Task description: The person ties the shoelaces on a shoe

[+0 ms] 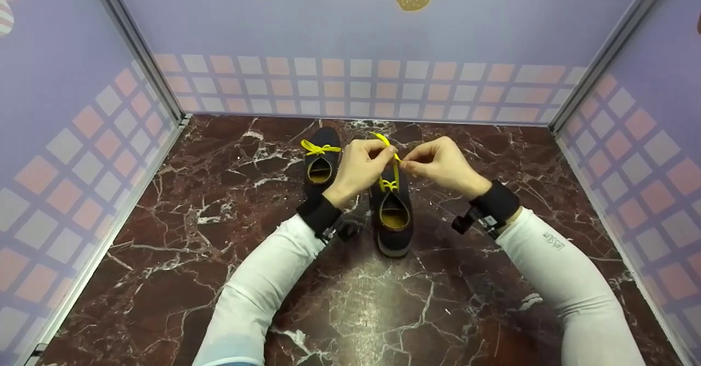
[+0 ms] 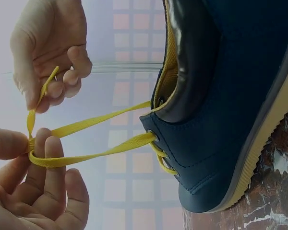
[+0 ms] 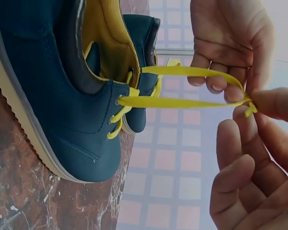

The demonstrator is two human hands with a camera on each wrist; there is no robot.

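A dark shoe (image 1: 395,241) with a yellow inside stands on the floor, toe pointing away. Its yellow shoelace (image 2: 105,149) is drawn up from the eyelets in two taut strands that meet at the fingertips. My left hand (image 1: 358,166) pinches the lace between thumb and forefinger where the strands cross. From the right, my right hand (image 1: 441,163) pinches the lace close to the left fingertips. A short free lace end shows by the right hand (image 2: 53,52) in the left wrist view. Whether a knot is formed there is partly hidden by the fingers.
To the left stands the matching shoe (image 1: 323,136), its yellow lace tied in a bow (image 1: 319,148). Both shoes are on a dark red marbled floor (image 1: 191,256). Purple walls (image 1: 356,32) with pink and white squares enclose the back and both sides.
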